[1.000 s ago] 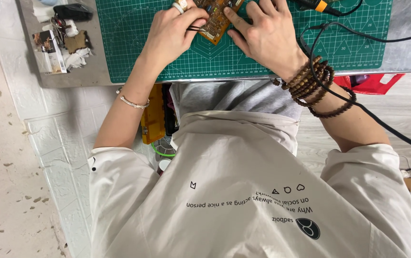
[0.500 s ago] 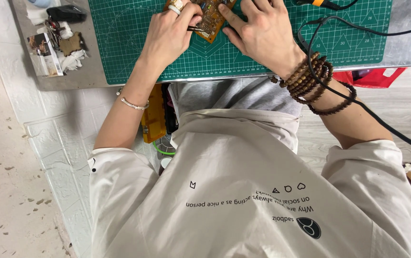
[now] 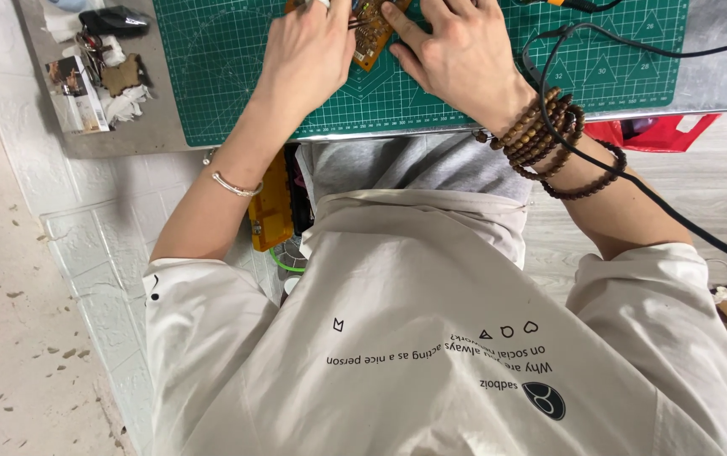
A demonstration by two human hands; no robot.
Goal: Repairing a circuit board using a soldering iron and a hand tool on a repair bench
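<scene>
At the top edge of a green cutting mat (image 3: pixel 237 84), 2 bare hands press on a brown circuit board (image 3: pixel 372 34): the left hand (image 3: pixel 309 51) covers its left part, the right hand (image 3: pixel 456 55) rests fingers on its right part, hands just apart. Left of the mat, a small printed packet (image 3: pixel 76 89) lies among clutter; a red bag (image 3: pixel 659 133) sits under the table's right side.

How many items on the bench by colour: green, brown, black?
Green: 1, cutting mat
Brown: 1, circuit board between left hand and right hand
Black: 2, cable, dark tool at the mat's left
Total: 4
</scene>
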